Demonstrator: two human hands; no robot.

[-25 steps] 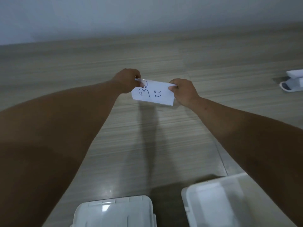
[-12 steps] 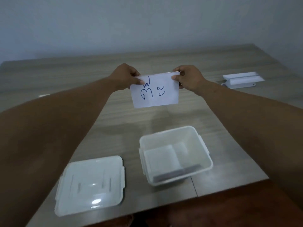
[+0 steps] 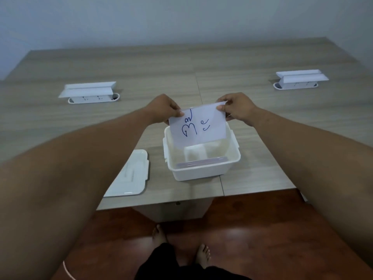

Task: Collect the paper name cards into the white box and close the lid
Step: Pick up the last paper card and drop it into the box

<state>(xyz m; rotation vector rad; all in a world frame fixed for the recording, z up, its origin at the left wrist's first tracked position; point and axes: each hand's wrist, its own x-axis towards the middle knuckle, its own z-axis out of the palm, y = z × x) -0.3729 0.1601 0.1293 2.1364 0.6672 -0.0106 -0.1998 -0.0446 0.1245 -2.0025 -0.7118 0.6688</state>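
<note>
Left hand (image 3: pixel 164 109) and right hand (image 3: pixel 237 107) each pinch a top corner of the white handwritten paper name card (image 3: pixel 197 127), hanging it upright above the open white plastic box (image 3: pixel 201 170) for lowering inside.

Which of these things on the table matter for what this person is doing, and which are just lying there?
In use: name card held by left hand and right hand; white box; lid.
Lying about: two pop-up socket units, left and right.
</note>
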